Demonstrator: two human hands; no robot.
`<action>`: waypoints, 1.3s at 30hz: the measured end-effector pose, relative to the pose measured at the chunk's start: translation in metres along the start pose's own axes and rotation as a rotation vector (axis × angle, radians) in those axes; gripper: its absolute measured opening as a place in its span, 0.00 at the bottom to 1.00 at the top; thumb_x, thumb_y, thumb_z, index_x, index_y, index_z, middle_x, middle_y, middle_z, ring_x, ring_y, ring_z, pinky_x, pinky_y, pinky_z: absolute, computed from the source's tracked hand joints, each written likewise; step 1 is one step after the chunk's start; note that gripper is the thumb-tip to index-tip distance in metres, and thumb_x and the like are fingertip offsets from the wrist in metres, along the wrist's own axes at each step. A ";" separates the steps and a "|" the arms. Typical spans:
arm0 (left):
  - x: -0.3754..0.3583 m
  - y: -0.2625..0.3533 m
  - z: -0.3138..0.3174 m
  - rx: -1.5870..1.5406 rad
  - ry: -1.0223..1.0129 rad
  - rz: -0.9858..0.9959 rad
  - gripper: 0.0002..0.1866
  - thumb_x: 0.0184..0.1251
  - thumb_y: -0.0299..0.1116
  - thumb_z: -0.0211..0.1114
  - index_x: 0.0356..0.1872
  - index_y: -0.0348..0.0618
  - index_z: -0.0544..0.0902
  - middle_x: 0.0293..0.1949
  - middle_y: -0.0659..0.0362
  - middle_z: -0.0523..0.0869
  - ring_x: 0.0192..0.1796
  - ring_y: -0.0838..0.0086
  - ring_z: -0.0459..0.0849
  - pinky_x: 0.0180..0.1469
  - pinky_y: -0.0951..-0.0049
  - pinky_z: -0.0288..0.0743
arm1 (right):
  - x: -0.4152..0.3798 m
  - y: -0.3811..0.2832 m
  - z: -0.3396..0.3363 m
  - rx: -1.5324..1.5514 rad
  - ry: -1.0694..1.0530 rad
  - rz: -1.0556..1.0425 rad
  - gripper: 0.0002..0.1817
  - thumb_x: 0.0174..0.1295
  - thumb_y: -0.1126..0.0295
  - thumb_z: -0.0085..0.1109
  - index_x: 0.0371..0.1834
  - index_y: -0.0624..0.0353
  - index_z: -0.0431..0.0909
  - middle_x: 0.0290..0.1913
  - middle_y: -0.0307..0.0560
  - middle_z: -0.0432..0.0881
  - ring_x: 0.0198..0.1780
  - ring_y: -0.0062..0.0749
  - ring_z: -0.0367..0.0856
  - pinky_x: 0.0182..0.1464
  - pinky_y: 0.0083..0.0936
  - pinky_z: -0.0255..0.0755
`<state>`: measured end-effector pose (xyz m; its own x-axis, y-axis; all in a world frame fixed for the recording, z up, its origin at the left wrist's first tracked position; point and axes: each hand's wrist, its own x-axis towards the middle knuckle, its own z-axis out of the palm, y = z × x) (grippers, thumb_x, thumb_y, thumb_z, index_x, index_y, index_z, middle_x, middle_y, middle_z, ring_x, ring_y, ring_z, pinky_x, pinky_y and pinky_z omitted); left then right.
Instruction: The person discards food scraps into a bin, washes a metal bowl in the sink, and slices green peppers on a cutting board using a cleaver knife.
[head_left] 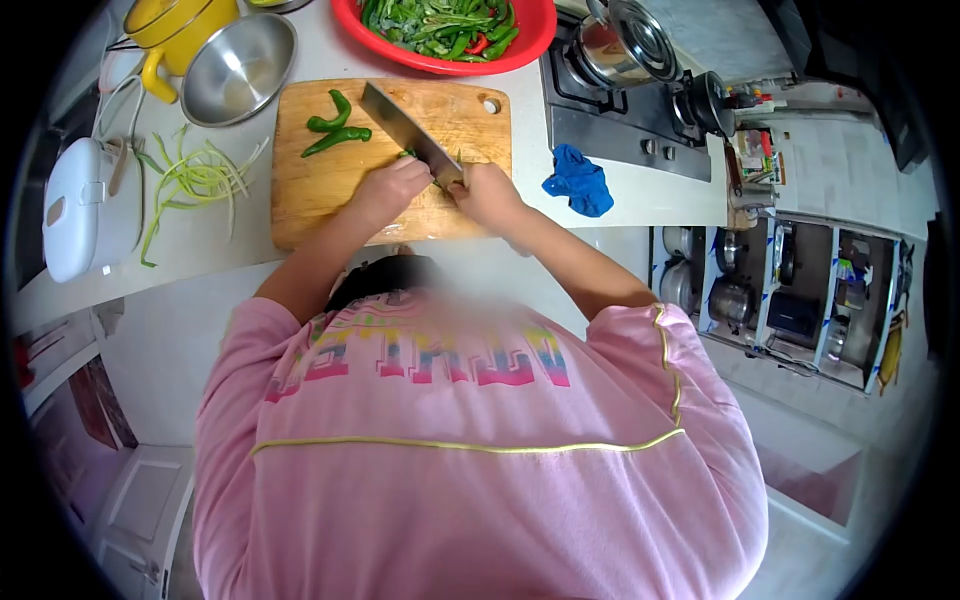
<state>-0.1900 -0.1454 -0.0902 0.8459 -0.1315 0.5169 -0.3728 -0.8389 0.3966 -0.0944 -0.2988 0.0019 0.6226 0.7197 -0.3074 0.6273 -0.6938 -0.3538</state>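
A wooden cutting board lies on the counter before me. My right hand grips the handle of a cleaver, its broad blade slanting up and to the left over the board. Close against the blade, my left hand has its fingers curled down on a green pepper, mostly hidden beneath them. Two whole green peppers, one curved and one straighter, rest on the board's upper left.
Behind the board stand a red basin of green peppers and a steel bowl. Scallion strands and a white appliance are at left. To the right are a blue cloth and a gas stove with pots.
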 end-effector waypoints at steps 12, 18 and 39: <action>-0.005 0.001 -0.012 -0.025 0.063 -0.095 0.08 0.52 0.25 0.57 0.34 0.46 0.79 0.36 0.62 0.78 0.42 0.68 0.78 0.39 0.71 0.77 | -0.058 0.025 -0.022 0.471 0.257 0.136 0.11 0.60 0.67 0.58 0.33 0.67 0.77 0.18 0.53 0.76 0.17 0.34 0.77 0.24 0.29 0.70; -0.007 -0.007 -0.007 0.054 0.124 -0.166 0.09 0.51 0.24 0.57 0.34 0.45 0.80 0.37 0.62 0.80 0.42 0.69 0.79 0.40 0.71 0.77 | -0.063 0.008 -0.007 0.295 0.120 0.108 0.10 0.58 0.67 0.58 0.30 0.65 0.78 0.22 0.60 0.78 0.28 0.54 0.79 0.34 0.41 0.74; 0.007 -0.007 -0.011 -0.057 0.147 -0.177 0.10 0.49 0.22 0.60 0.35 0.42 0.82 0.36 0.59 0.82 0.42 0.67 0.80 0.42 0.71 0.77 | -0.042 0.007 -0.006 -0.034 0.048 0.005 0.10 0.59 0.66 0.55 0.29 0.63 0.75 0.22 0.61 0.78 0.28 0.57 0.79 0.35 0.48 0.74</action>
<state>-0.1857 -0.1344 -0.0814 0.8371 0.0970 0.5384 -0.2478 -0.8102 0.5312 -0.1135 -0.3336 0.0173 0.6471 0.7146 -0.2656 0.6391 -0.6984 -0.3221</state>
